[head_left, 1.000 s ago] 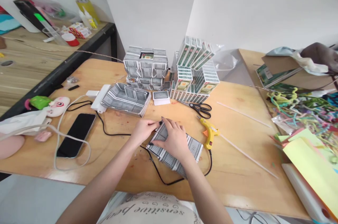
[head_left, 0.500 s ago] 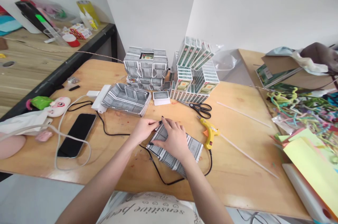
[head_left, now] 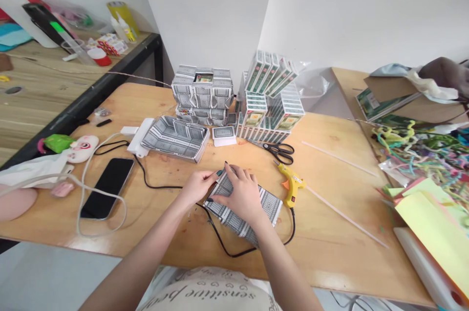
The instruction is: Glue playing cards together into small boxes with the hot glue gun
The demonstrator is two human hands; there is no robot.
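Observation:
A flat box covered in grey-patterned playing cards (head_left: 271, 205) lies at a slant on the table in front of me. My right hand (head_left: 242, 193) rests over its left part, thumb at the near edge and the other fingers over the far edge, holding it down. At the box's far left corner my left hand (head_left: 200, 188) is closed, thumb and index finger pinching the edge; the exact contact is partly hidden. Just right of the box lies a yellow glue gun (head_left: 292, 185), its black cord (head_left: 234, 255) looping round the near side of the box.
Behind stand an open card tray (head_left: 176, 142), a stacked card structure (head_left: 203, 93) and piled card packs (head_left: 271, 100). Black scissors (head_left: 280, 151) and glue sticks (head_left: 344, 215) lie rightward. A phone (head_left: 108, 188), cables and a power strip (head_left: 141, 137) sit left; coloured paper (head_left: 432, 223) at right.
My left hand has shifted slightly left and down along the box's corner, with its fingertips showing a little more. My right hand and the box stay where they were.

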